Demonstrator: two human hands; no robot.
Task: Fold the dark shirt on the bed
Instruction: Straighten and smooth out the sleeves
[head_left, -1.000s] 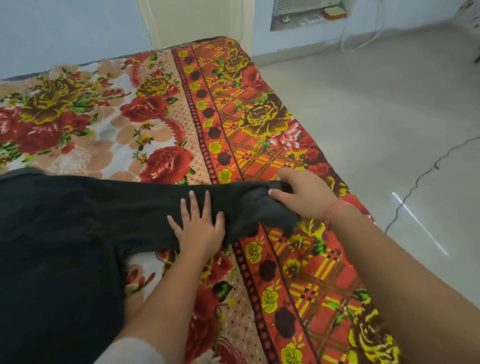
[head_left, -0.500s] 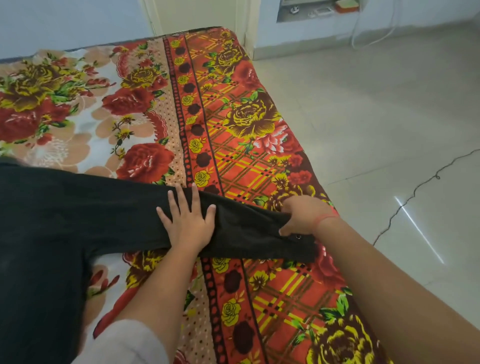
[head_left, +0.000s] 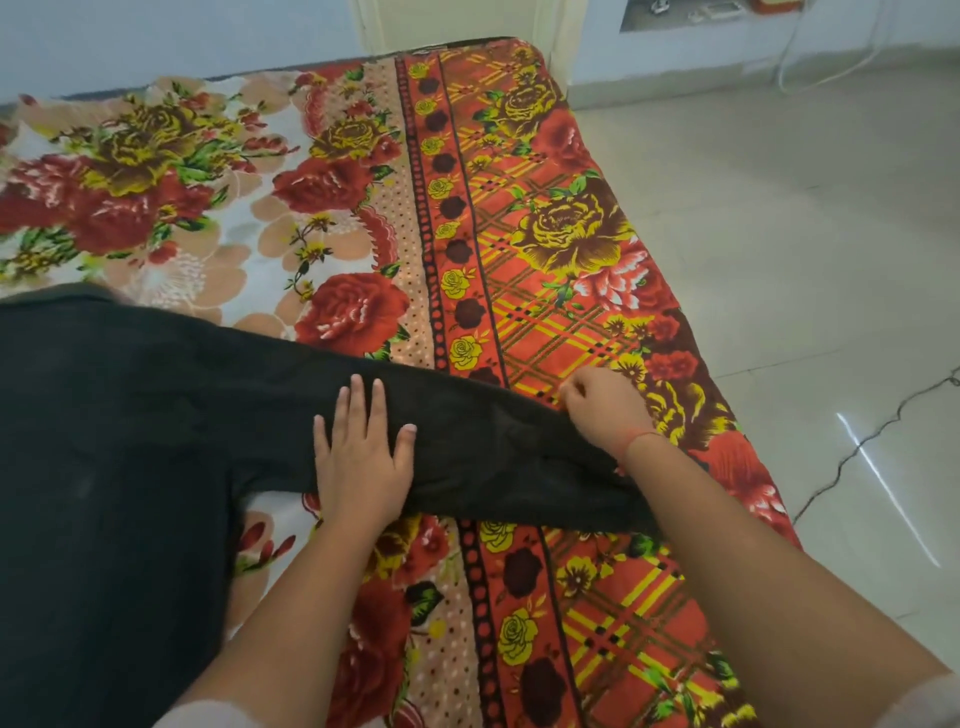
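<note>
1. Two hands work one sleeve: your left hand (head_left: 362, 457) lies spread flat on it; keep pressing.
2. Your right hand (head_left: 605, 410) pinches the cuff near the bed's (head_left: 571, 291) right edge; pull taut.
3. Fold onto the dark shirt (head_left: 130, 441), spread along the bed's near-left side.

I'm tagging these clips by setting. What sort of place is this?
Most likely a bedroom in a home. A bed covered by a red and yellow floral printed bedsheet fills the view, a dark fabric shirt lies spread on it, and a pale tiled floor runs alongside to a plain wall.
</note>
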